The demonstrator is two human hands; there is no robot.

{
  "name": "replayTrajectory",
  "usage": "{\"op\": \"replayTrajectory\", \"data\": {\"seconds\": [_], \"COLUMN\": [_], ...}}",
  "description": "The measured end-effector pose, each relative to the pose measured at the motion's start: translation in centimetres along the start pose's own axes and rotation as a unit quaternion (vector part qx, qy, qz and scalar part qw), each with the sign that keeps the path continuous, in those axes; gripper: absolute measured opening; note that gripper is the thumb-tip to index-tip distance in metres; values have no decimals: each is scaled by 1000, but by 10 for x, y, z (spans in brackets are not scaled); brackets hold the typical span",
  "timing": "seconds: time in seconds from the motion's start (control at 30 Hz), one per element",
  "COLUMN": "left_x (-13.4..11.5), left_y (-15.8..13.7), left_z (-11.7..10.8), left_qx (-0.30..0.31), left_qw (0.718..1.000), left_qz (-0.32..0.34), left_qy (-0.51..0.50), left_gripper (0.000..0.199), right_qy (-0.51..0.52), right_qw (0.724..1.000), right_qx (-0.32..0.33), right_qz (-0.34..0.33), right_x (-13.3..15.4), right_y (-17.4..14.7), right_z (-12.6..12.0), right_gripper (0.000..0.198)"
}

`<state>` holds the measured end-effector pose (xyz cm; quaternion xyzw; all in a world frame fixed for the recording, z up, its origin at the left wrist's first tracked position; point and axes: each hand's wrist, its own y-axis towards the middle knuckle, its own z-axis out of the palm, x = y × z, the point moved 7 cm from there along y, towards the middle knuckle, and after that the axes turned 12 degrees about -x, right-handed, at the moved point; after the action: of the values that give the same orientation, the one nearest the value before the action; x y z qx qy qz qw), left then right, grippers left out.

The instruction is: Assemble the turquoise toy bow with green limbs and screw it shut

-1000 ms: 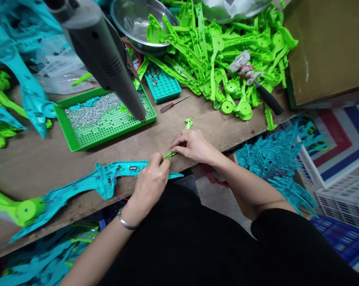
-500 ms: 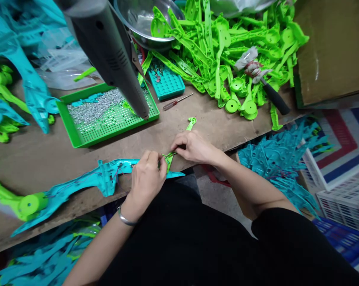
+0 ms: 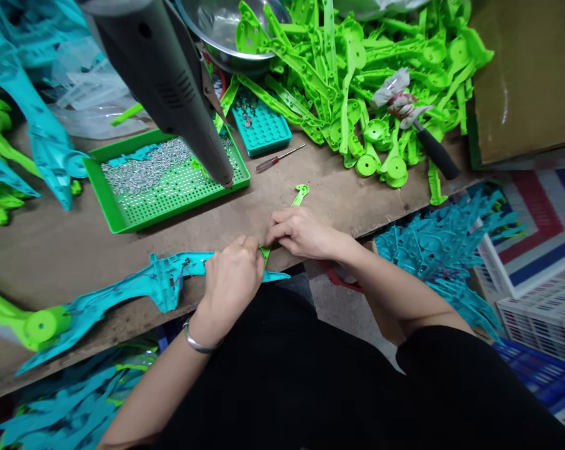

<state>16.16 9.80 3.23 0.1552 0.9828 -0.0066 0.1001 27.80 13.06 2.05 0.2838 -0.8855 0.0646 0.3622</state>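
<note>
Head view: teal shell [image 3: 163, 281] along near edge of tabletop [image 3: 339, 187]. Left hand [image 3: 233, 272] over shell's right half, fingers curled; grip hidden, cannot tell. Right hand [image 3: 299, 231] just beyond shell's right end, fingers bunched; hold hidden too. Green part [image 3: 301, 195] shows hooked end beyond shell; more green between hands, at shell. Green tray [image 3: 103, 197], screwdriver [image 3: 267, 164] beyond shell.

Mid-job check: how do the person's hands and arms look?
The left hand and right hand wear no gloves. A shiny silver-coloured bangle circles the left wrist; the right wrist has none. A black sleeve ends near the right elbow, leaving the forearm bare.
</note>
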Motion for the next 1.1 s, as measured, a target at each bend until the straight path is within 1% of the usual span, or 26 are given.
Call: {"op": "replayTrajectory", "data": {"seconds": [0.13,0.27,0.37,0.43,0.5,0.57,0.63,0.77,0.87,0.97,1.1], "left_x": [-4,-11,-12,-10,-5,2,12,34,44,48,48], "left_y": [0,-9,-22,-31,-39,-44,-46,-44,-40,-34,-28], "left_z": [0,0,0,0,0,-1,-3,-12,-15,-11,-2], "left_qx": [29,47,42,38,25,4,-28,-109,-142,-130,-81], "left_qw": [999,995,990,986,984,984,986,989,986,989,996], "left_qz": [10,56,109,143,167,177,164,87,43,17,-5], "left_qy": [33,66,80,80,58,27,8,-48,-78,-74,-47], "left_gripper": [18,23,24,29,36,35,30,24,21,18,17], "right_qy": [-23,-28,-31,-40,-57,-77,-93,-99,-95,-99,-90], "right_qw": [999,997,997,996,994,991,989,988,988,988,990], "right_qx": [-3,-7,1,17,35,49,60,78,84,82,88], "right_qz": [-36,-67,-70,-79,-89,-94,-95,-90,-87,-82,-62], "right_x": [2,5,6,8,10,12,14,16,17,17,17], "right_y": [-2,-3,-3,-3,-3,-3,-3,-2,-2,-1,2], "right_z": [5,7,8,9,10,10,9,9,10,10,8], "right_gripper": [33,34,35,36,37,38,39,41,40,40,38]}}
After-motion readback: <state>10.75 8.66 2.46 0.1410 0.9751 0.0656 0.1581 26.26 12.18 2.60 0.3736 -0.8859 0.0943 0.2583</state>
